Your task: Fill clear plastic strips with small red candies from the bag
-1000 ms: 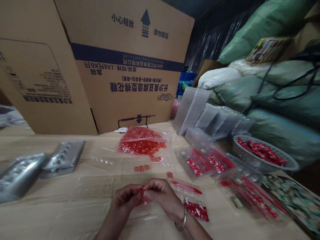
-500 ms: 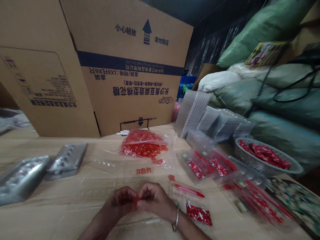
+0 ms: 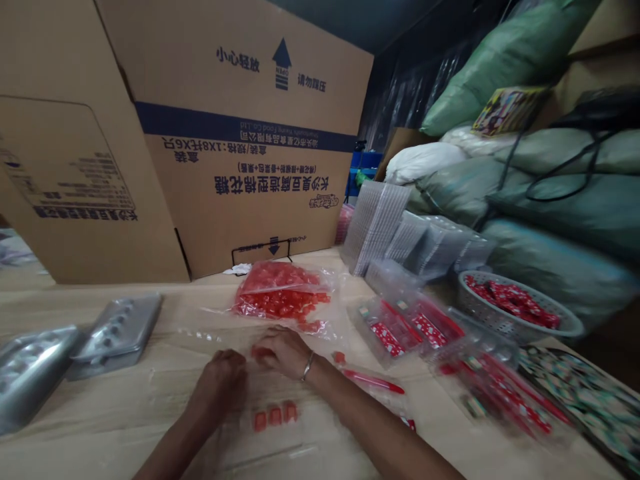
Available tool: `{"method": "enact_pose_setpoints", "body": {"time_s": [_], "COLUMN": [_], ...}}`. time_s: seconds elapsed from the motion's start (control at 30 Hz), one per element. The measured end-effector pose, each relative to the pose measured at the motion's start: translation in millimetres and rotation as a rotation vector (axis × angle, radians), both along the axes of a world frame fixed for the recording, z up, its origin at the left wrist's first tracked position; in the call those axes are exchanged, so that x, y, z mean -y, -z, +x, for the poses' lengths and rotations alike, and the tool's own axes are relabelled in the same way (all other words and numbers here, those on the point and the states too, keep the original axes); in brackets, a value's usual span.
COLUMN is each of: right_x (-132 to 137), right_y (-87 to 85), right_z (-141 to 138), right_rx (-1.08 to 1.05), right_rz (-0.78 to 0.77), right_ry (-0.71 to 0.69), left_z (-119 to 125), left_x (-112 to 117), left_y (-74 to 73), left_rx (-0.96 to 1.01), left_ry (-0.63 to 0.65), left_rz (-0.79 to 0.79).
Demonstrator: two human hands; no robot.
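Observation:
My right hand (image 3: 284, 350), with a bangle at the wrist, reaches over a clear plastic tray, its fingers closed down on a red jelly-like piece (image 3: 261, 352). To its left, my left hand (image 3: 224, 381) is blurred, with its fingers curled in; what they hold, if anything, is hidden. Nearer me, three red jelly-like cubes (image 3: 275, 417) lie in a row. Just beyond the right hand, an open clear bag (image 3: 280, 288) spills more red cubes. A single red cube (image 3: 339, 358) and a red pen-like stick (image 3: 375, 381) lie right of the hand.
A large carton (image 3: 260, 200) stands at the back. Silver-grey moulded trays (image 3: 117, 330) lie at left. On the right are stacked clear trays (image 3: 373, 223), filled packs (image 3: 387, 327) and a basket (image 3: 520, 327) of red dotted packets. Bulky sacks (image 3: 550, 247) pile up behind.
My hands were together, pinching something red near the front; now they are apart and farther forward. A near row of three cubes shows where they were. The view has shifted slightly.

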State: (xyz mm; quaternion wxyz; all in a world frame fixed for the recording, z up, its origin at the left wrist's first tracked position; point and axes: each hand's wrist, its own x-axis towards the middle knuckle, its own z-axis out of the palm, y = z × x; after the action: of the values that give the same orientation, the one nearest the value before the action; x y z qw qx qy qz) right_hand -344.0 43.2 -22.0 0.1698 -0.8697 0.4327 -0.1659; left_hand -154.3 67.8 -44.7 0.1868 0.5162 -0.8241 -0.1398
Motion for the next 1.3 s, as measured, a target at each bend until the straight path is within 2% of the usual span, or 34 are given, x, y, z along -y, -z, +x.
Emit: {"method": "enact_pose_setpoints", "body": {"time_s": [0.07,0.2,0.27,0.33,0.47,0.57,0.63,0.7,0.8,0.87,0.97,1.07,1.2,1.3], "right_x": [-14,-36,-41,-43,-41,-36,-32,-30,-35,-41,-51,-58,-62,-69], "right_y": [-7.6,-12.6,-9.9,-7.1,-5.8,-2.2,2.3,6.2,8.2,7.5,7.4,11.4,17.9,17.6], "right_z": [-24,-81,-99,-105,-85,-49,-22,2,22,24,22,21,23,22], "right_rx": [-0.029,-0.167,-0.197,-0.160,0.117,0.427,0.600,0.784,1.090,1.206,1.210,1.196,1.128,1.008], "right_rz": [0.008,0.088,0.140,0.172,0.204,0.354,0.469,0.567,0.753,0.874,0.933,0.895,0.775,0.598], "right_ry": [0.125,0.496,0.575,0.587,0.524,0.349,0.224,0.144,0.138,0.194,0.303,0.364,0.410,0.433], "left_z": [-6,-20,-24,-25,-10,5,8,4,-5,-8,-9,-9,-16,-24], "left_x": [8,25,31,34,23,2,-13,-26,-37,-40,-44,-46,-48,-53], "left_y": [-3.8,-4.2,-1.5,1.3,2.6,-5.2,-14.7,-24.9,-36.4,-40.8,-42.8,-38.5,-27.2,-23.2], "left_rx": [0.000,-0.038,-0.057,-0.090,-0.234,-0.339,-0.454,-0.674,-0.958,-0.999,-1.006,-1.021,-1.081,-1.156], "left_ry": [0.024,0.149,0.161,0.139,0.010,-0.119,-0.127,-0.098,-0.102,-0.096,-0.069,-0.123,-0.264,-0.337], "left_rz": [-0.026,0.003,0.029,0.043,0.024,0.033,0.146,0.309,0.432,0.475,0.636,0.721,0.707,0.743]}}
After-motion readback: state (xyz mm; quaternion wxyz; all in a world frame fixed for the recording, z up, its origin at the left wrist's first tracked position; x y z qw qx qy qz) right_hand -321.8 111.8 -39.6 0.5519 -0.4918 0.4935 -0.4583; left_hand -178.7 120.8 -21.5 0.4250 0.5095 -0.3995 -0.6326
